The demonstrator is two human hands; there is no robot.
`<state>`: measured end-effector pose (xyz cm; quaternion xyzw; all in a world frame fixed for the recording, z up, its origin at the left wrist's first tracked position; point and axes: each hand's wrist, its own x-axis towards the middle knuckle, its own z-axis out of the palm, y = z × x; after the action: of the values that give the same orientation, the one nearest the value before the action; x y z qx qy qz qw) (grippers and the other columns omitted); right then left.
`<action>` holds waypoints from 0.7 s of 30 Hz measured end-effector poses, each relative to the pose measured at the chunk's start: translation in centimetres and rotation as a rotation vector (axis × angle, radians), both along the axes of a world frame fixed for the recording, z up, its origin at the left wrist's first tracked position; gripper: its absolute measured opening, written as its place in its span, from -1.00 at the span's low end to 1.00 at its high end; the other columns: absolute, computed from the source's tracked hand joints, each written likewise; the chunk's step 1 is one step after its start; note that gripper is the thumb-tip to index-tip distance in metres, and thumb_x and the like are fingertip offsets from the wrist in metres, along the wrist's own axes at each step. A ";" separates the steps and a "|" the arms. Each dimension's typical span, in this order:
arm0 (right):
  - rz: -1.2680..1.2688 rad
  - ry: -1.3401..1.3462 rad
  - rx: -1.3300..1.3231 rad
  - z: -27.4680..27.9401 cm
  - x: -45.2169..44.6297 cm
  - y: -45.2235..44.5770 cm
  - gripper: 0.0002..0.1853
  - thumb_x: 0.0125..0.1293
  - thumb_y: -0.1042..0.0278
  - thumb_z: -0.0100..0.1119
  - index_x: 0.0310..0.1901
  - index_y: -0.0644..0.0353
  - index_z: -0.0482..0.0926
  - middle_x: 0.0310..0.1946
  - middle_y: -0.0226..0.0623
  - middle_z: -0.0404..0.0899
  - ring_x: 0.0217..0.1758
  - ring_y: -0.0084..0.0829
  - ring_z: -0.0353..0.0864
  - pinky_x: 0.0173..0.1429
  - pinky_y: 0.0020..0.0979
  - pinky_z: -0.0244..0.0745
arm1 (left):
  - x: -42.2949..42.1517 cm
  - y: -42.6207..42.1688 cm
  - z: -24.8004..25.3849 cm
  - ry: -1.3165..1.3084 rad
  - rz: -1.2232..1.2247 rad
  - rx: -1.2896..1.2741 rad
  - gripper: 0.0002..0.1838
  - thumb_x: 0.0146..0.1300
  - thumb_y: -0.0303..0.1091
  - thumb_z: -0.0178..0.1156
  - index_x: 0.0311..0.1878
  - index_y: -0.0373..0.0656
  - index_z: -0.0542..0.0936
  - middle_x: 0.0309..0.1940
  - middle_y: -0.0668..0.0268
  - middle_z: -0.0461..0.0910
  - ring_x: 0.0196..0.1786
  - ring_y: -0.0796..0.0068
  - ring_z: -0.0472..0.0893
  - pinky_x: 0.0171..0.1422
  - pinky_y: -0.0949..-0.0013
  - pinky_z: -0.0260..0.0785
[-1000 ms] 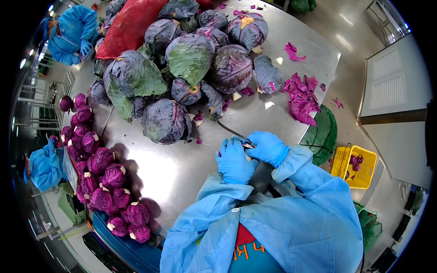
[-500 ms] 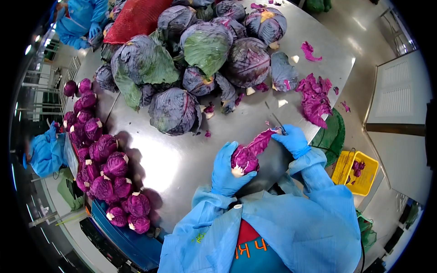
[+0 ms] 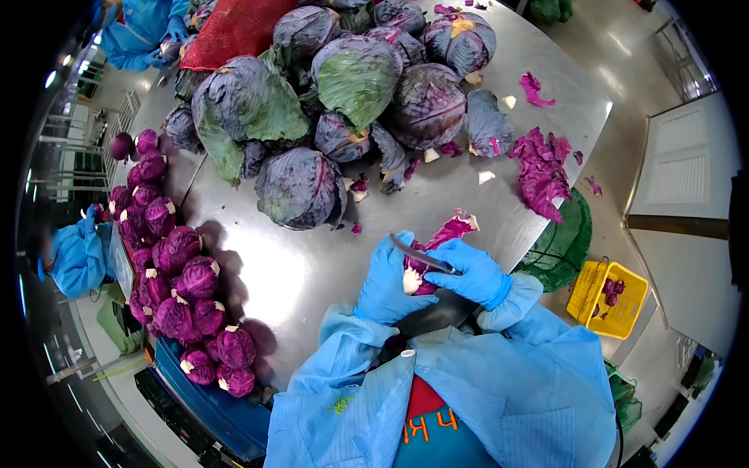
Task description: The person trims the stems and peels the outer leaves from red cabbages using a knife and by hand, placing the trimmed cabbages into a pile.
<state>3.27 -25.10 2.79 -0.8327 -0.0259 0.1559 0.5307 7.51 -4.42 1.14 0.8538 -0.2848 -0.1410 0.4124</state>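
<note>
Left grip (image 3: 384, 285), gloved in blue, is curled around a purple cabbage (image 3: 422, 287), with the pale stem end showing toward the wearer's body. Right grip (image 3: 474, 273), gloved alike, is closed on the handle of a knife (image 3: 415, 251), whose dark curved blade lies across the cabbage and points toward the left grip. Beyond the knuckles of the right grip sticks out a purple leaf (image 3: 456, 226); whether it is attached cannot be told. The cabbage is held just above the near side of the metal worktop (image 3: 285, 288).

Writing shows on the wearer's teal shirt (image 3: 437, 452): orange letters, upside down from this view and partly covered by the blue coat (image 3: 499, 398), so the word cannot be read whole. Small yellow-green marks on the coat's chest are too tiny to read.

To the left lies a row of trimmed cabbages (image 3: 179, 246); farther off, big outer-leaved heads (image 3: 303, 187) are piled beside a red mesh bag (image 3: 242, 35). Crumpled leaves (image 3: 541, 171) lie near the worktop's right edge, and a yellow crate (image 3: 635, 300) stands on the floor.
</note>
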 end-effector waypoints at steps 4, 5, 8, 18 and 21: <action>-0.083 -0.083 0.067 -1.0 -0.5 -0.1 -0.60 0.16 0.23 0.41 0.02 0.12 0.60 -0.22 -0.31 0.54 -0.20 -0.38 0.56 -0.05 -0.39 0.47 | 0.0 -0.4 0.2 -0.034 -0.006 0.038 0.15 -0.32 -0.04 0.58 0.37 -0.28 0.21 0.26 -0.07 0.30 0.34 -0.25 0.24 0.43 -0.04 0.13; -0.085 -0.111 0.095 -1.1 -0.5 -0.2 -0.60 0.15 0.26 0.43 0.02 0.14 0.60 -0.25 -0.34 0.54 -0.22 -0.43 0.55 -0.07 -0.41 0.46 | -0.1 -0.5 0.2 -0.041 -0.007 0.045 0.15 -0.32 -0.04 0.58 0.36 -0.29 0.21 0.25 -0.08 0.30 0.34 -0.25 0.24 0.43 -0.05 0.14; -0.007 -0.112 0.063 -1.8 0.0 -0.6 -0.59 0.15 0.27 0.41 0.03 0.14 0.58 -0.25 -0.31 0.54 -0.22 -0.40 0.56 -0.07 -0.38 0.48 | -0.1 -0.5 0.2 -0.057 0.001 0.052 0.12 -0.33 -0.08 0.57 0.36 -0.26 0.25 0.25 -0.05 0.32 0.32 -0.16 0.28 0.41 -0.01 0.17; 0.272 0.041 -0.056 -1.0 2.1 -1.6 -0.71 0.11 0.24 0.33 -0.21 0.21 0.54 -0.34 -0.18 0.52 -0.32 -0.25 0.55 -0.20 -0.28 0.47 | -0.3 -1.4 0.3 -0.117 -0.053 0.075 0.09 -0.33 -0.08 0.56 0.33 -0.28 0.27 0.22 -0.05 0.34 0.28 -0.17 0.33 0.39 -0.04 0.19; 0.293 -0.028 0.085 -2.1 1.8 -2.2 -0.73 0.16 0.26 0.35 -0.20 0.20 0.54 -0.36 -0.23 0.51 -0.31 -0.31 0.53 -0.20 -0.31 0.46 | -0.1 -1.2 0.2 -0.131 -0.023 0.027 0.06 -0.33 -0.08 0.55 0.32 -0.29 0.30 0.20 -0.06 0.36 0.25 -0.17 0.36 0.34 -0.05 0.24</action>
<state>5.08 -27.34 0.65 -0.7987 -0.1609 0.2188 0.5369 7.37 -5.64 1.35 0.8634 -0.3190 -0.0934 0.3796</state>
